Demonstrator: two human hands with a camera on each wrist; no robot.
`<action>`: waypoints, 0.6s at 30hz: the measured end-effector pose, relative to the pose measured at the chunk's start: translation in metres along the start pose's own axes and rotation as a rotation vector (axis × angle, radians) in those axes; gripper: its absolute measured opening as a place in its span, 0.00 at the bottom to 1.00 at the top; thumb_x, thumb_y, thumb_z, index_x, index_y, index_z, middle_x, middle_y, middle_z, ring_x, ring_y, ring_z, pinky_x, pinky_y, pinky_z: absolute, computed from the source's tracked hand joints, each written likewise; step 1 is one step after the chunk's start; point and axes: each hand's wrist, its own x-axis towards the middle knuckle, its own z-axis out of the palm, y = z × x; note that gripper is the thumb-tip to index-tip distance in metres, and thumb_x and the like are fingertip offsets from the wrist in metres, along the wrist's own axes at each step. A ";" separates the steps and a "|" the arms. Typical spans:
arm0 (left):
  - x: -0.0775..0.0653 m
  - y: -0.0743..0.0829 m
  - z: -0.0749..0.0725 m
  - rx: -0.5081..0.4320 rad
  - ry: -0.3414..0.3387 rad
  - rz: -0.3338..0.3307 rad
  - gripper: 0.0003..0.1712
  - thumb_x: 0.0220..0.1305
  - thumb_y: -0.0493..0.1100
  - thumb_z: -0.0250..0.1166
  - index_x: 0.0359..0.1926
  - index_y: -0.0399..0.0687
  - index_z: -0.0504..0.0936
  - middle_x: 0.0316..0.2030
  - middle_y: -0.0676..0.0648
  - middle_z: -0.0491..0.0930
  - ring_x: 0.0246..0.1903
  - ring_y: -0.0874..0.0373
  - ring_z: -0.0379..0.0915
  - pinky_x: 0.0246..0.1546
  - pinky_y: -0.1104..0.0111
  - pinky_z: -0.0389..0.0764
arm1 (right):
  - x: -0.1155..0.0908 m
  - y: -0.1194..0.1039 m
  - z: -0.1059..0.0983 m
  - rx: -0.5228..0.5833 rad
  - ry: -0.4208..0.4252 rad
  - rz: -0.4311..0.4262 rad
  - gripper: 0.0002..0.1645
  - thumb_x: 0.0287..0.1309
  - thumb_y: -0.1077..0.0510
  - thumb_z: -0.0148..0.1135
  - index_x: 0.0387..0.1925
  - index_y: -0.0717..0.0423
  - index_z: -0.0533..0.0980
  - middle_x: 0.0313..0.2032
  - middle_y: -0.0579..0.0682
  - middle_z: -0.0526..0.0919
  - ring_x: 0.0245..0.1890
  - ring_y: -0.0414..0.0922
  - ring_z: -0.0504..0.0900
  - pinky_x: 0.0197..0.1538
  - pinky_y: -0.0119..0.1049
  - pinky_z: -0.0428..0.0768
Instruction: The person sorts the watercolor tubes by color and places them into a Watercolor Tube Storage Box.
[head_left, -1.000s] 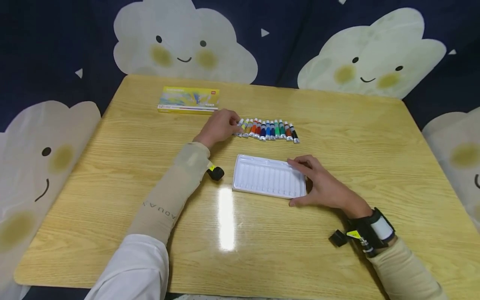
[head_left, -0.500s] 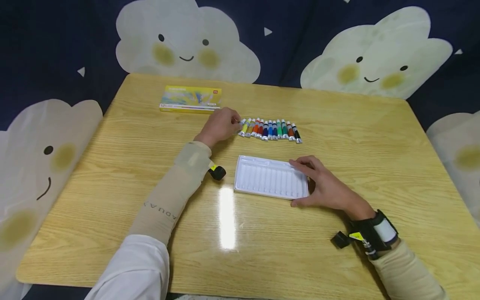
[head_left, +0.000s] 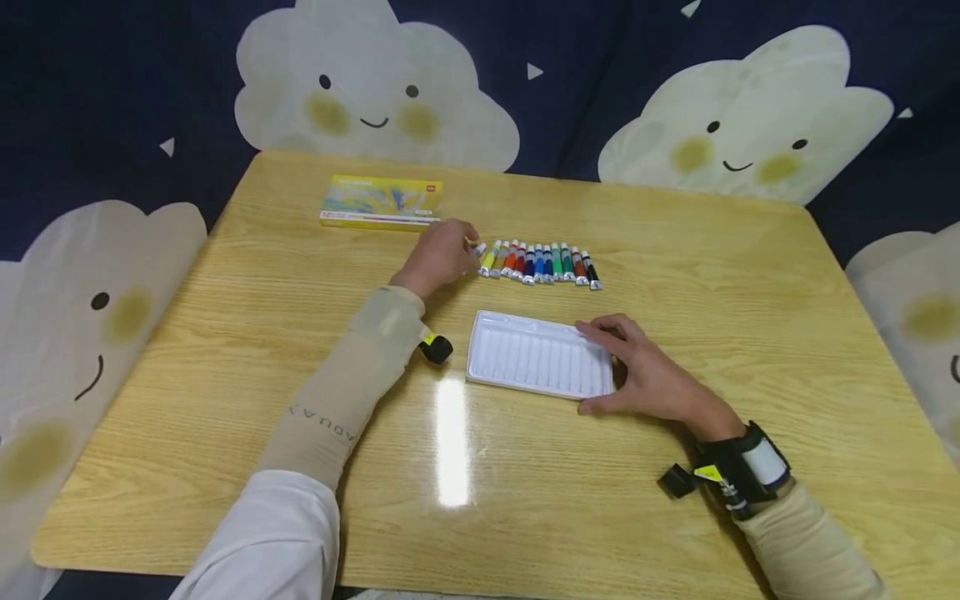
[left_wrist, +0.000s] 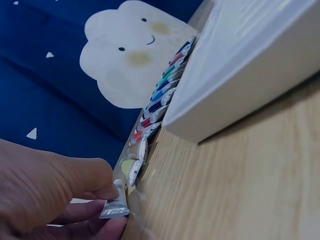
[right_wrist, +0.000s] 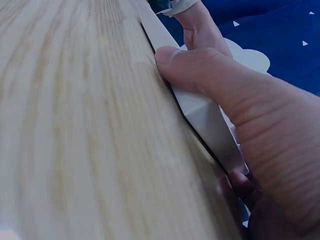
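At the left end of a row of paint tubes (head_left: 540,262), my left hand (head_left: 438,257) pinches a silver-and-white paint tube (left_wrist: 118,202) between thumb and fingers. Most of that tube is hidden behind the hand in the head view. The others lie side by side, running from yellow through red, blue and green to black. Nearer to me is a white plastic tray (head_left: 538,355) with narrow parallel slots, none holding a tube. My right hand (head_left: 647,373) grips the tray's right end, thumb on the near side and fingers at the far side.
Behind my left hand lies a yellow paint box (head_left: 382,202) with a printed lid. A wooden table (head_left: 225,400) bears everything, its far edge against a dark blue curtain (head_left: 562,117) with cloud faces. A bright light reflection lies in front of the tray.
My left hand has shifted only slightly at the left end of the row, where the end tube now leans apart from the yellow one. The right hand and tray stay in place.
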 end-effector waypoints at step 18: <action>-0.004 0.001 -0.002 0.056 -0.001 -0.010 0.14 0.58 0.41 0.63 0.44 0.39 0.82 0.39 0.43 0.79 0.37 0.52 0.69 0.40 0.62 0.73 | 0.001 0.001 0.001 -0.012 0.007 -0.019 0.64 0.32 0.29 0.76 0.73 0.36 0.58 0.67 0.49 0.59 0.63 0.47 0.64 0.56 0.44 0.71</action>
